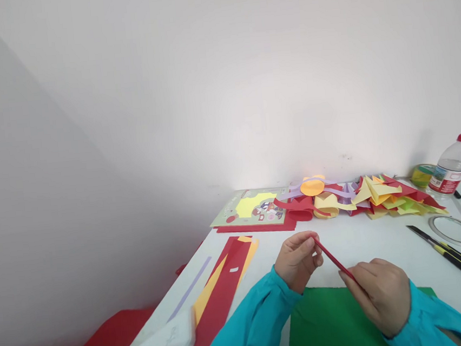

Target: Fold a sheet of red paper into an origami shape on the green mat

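Between my two hands runs a thin, narrow piece of red paper [334, 258], seen almost edge-on and slanting down to the right. My left hand [298, 260] pinches its upper left end between thumb and fingers. At the lower right end, my right hand [383, 292] is closed on it, with the fingertips partly hidden. Both hands are raised above the table, over the far edge of a green paper sheet [326, 324].
Red paper strips [221, 288] and a white device with a cable [165, 340] lie left. Behind are a printed pad [237, 207] and folded paper pieces [375, 191]. A utility knife [459, 262], a tape roll [453, 229] and a bottle [453, 165] are right.
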Action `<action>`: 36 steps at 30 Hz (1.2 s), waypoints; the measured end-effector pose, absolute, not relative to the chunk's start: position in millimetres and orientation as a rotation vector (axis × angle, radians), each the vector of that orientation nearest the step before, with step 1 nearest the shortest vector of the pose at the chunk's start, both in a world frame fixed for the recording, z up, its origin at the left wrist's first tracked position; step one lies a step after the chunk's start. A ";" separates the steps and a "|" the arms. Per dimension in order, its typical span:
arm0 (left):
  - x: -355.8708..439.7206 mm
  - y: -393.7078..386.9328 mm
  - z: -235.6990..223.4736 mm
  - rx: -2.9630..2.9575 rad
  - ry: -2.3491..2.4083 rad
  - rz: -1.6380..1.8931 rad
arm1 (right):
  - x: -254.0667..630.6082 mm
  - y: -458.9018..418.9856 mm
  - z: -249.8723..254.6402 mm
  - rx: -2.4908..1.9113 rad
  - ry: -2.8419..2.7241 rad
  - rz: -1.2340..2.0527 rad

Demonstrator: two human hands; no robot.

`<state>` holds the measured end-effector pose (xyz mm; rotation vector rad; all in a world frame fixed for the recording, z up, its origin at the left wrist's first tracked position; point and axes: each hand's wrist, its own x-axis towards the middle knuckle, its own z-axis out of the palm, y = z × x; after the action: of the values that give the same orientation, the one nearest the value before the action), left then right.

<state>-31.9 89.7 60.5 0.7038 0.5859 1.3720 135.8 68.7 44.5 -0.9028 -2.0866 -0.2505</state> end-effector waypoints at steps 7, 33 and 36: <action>-32.0 90.4 59.8 0.723 0.564 1.362 | 135.3 68.2 44.2 -0.891 -2.104 -0.185; -33.2 89.9 61.9 0.800 0.511 1.397 | 132.3 63.6 48.7 -0.850 -2.099 -0.217; -34.6 90.4 64.3 0.831 0.553 1.424 | 131.8 62.6 47.5 -0.873 -2.104 -0.222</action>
<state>-34.6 90.4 64.3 0.8314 0.5531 1.4239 131.8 62.6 47.5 -0.8729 -2.1036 -0.2219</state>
